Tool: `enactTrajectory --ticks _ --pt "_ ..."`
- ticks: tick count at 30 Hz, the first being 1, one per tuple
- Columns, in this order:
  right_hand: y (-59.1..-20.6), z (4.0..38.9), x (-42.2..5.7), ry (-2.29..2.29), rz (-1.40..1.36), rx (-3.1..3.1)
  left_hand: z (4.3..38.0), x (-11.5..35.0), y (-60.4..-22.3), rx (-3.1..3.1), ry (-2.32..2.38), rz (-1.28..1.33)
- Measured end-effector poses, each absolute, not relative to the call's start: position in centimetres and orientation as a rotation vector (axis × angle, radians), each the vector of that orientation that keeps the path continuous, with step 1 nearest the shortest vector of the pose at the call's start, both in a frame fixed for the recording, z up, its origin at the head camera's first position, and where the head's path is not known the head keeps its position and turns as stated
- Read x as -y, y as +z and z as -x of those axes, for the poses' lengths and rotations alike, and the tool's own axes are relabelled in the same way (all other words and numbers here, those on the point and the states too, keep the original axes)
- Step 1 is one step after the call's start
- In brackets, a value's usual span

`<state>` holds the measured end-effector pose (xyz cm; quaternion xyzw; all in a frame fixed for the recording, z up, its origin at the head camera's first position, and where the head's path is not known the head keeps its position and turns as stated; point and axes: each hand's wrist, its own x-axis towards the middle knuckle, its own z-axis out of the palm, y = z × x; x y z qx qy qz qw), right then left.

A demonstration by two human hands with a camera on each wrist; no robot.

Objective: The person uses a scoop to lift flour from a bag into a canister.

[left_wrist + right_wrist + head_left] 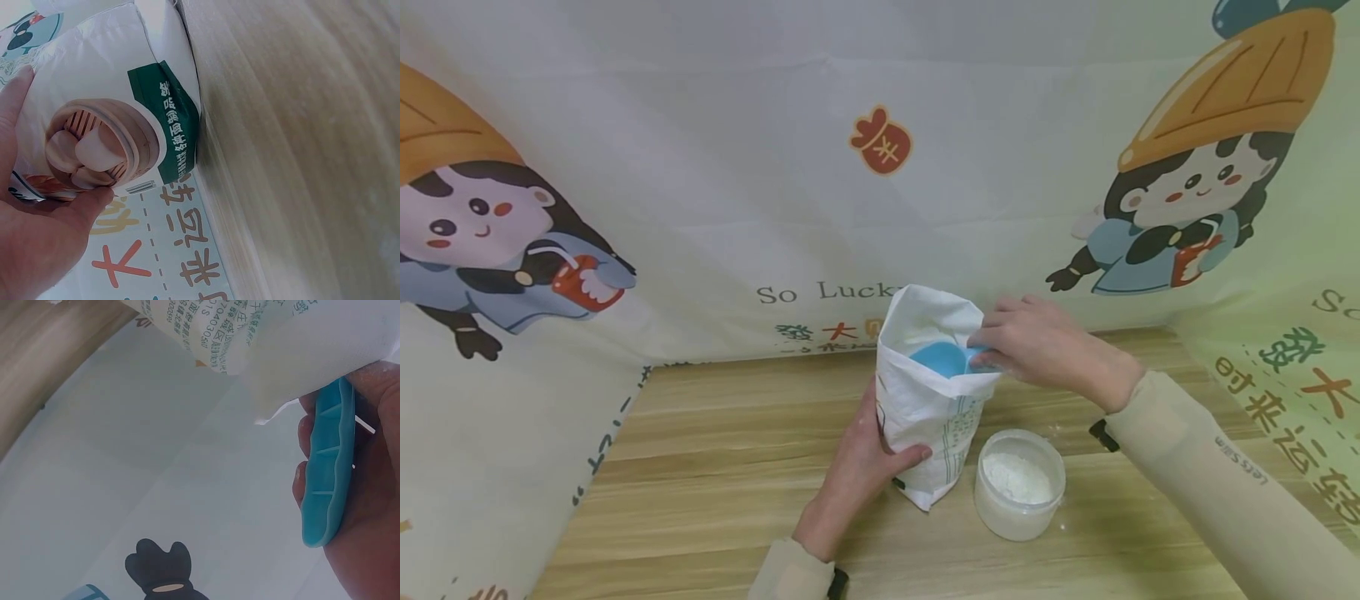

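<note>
A white flour bag [925, 417] with an open top stands on the table, tilted a little. My left hand [868, 454] grips its lower side, thumb across the front; in the left wrist view the bag [94, 56] shows a printed steamer of buns. At the bag's mouth, my right hand [1037, 346] holds a blue scoop [942, 359], whose bowl sits inside the opening. The right wrist view shows its ribbed handle [326, 469] within the curled fingers. Just right of the bag is a clear round tub [1018, 521] with white powder [1018, 477] in it.
The wooden table [700, 467] carries small white specks around the tub. A printed cloth [737, 167] with cartoon figures hangs close behind the bag and along both sides.
</note>
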<state>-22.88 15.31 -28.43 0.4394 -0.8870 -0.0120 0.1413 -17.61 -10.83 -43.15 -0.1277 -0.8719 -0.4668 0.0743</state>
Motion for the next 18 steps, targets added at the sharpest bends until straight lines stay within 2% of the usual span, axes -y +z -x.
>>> enactTrajectory --ticks 18 --pt "-29.4 23.2 -17.1 0.259 -1.214 2.515 17.6 10.8 -43.1 2.618 -1.394 0.383"
